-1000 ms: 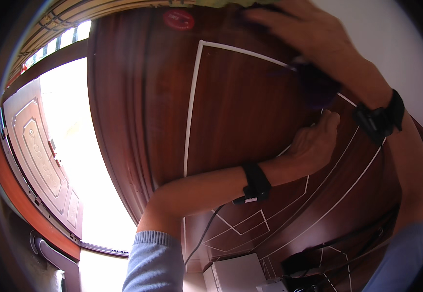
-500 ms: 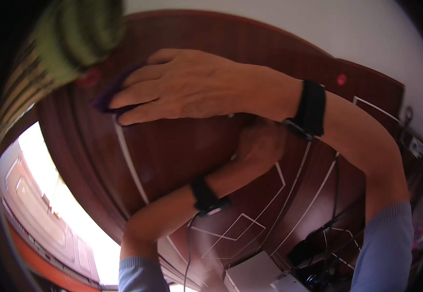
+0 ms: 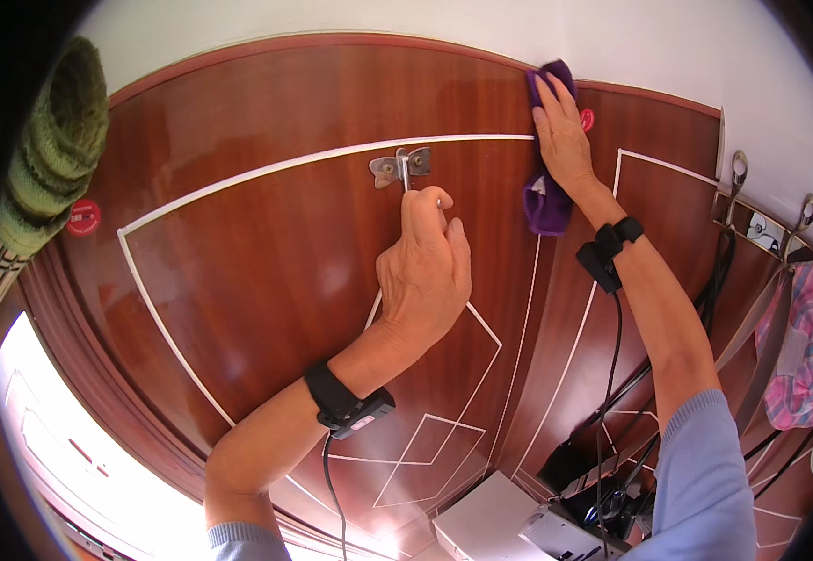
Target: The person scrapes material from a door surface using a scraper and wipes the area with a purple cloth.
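A glossy red-brown wooden door (image 3: 266, 271) with white line trim fills the middle. In the center, my left hand (image 3: 425, 266) is closed round the shank of a metal hook (image 3: 406, 174), whose butterfly-shaped plate is fixed to the upper panel. Farther right, my right hand (image 3: 566, 140) presses a purple cloth (image 3: 547, 213) against the upper right edge of the door. Its fingers lie along the cloth, and folds of it stick out above and below the hand. Both wrists wear black straps with small cabled devices.
A green striped textile roll (image 3: 56, 140) hangs at the left. Metal wall hooks (image 3: 739, 173) carry straps and a pink checked cloth (image 3: 807, 341) at the right. A white box (image 3: 486, 519) and dark cables are low down. Bright light enters at the lower left.
My right hand has swept the purple cloth from the upper left to the door's upper right edge. My left hand, hidden in part before, now shows on the hook. The view has shifted.
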Available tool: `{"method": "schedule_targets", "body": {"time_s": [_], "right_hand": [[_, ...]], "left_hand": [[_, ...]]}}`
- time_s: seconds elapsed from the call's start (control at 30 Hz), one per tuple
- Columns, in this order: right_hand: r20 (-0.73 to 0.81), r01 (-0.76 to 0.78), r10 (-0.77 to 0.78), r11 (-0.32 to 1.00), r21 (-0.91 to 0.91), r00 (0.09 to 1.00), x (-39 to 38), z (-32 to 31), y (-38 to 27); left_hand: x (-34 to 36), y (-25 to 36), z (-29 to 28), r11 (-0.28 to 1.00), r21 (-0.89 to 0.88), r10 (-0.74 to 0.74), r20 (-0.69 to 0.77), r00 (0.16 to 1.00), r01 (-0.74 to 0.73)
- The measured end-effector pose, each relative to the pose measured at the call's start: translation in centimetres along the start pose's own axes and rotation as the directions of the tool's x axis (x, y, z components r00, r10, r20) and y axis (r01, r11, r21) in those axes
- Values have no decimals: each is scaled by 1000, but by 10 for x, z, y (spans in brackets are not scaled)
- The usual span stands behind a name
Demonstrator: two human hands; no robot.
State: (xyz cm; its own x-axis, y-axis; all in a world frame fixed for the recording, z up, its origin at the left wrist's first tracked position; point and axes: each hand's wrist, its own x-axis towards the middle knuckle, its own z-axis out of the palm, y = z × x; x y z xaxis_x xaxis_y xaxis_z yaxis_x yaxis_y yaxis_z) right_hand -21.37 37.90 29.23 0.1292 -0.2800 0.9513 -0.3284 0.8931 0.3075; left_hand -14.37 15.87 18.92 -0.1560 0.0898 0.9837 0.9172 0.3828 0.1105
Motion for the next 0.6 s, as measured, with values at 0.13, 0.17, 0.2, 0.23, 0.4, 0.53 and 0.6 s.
{"method": "schedule_targets", "body": {"time_s": [0.13, 0.17, 0.2, 0.23, 0.4, 0.53, 0.6], "right_hand": [[-48, -175, 179, 981, 87, 983, -21, 12, 35], [-65, -215, 222, 972, 92, 973, -22, 16, 32], [-82, -254, 262, 962, 98, 962, -20, 19, 24], [-86, -264, 273, 959, 103, 958, -22, 19, 16], [-32, 80, -75, 983, 168, 997, -40, -1, -107], [24, 96, -112, 925, 367, 993, -98, -10, -123], [12, 232, -241, 945, 232, 970, -87, -12, -111]], "left_hand": [[4, 0, 8, 1000, 18, 24, 4, 1000, -24], [4, 0, 9, 999, 35, 36, -10, 999, -36], [4, -1, 9, 997, 52, 49, -26, 998, -48], [3, -2, 10, 998, 60, 36, -19, 999, -35], [-3, 0, -10, 994, 59, -94, -8, 996, 94], [0, 0, 2, 995, 30, -101, 49, 994, 99], [-1, 2, -2, 993, 66, -104, 53, 993, 100]]}}
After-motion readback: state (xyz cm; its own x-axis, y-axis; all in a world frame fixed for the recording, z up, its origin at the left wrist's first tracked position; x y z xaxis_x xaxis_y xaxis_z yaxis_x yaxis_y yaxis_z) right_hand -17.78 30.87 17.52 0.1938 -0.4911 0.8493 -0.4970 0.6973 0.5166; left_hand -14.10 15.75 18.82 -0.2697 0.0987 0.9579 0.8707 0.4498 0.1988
